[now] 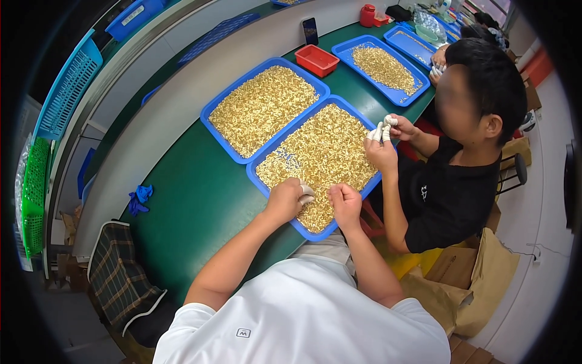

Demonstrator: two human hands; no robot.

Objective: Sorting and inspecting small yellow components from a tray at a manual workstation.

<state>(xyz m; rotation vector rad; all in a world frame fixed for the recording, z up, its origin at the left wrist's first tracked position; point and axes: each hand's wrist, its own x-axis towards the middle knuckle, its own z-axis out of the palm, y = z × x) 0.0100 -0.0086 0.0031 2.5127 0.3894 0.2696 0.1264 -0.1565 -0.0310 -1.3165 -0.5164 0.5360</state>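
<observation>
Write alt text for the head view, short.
Seen from above, a person's left hand and right hand rest in a blue tray heaped with small gold-coloured parts on a green table. A co-worker sits to the right with hands raised over the same tray; more blue trays and a small red bin lie beyond.

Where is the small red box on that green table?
In the head view, the small red box sits toward the far end of the green table, between two blue trays of golden pieces.
</observation>
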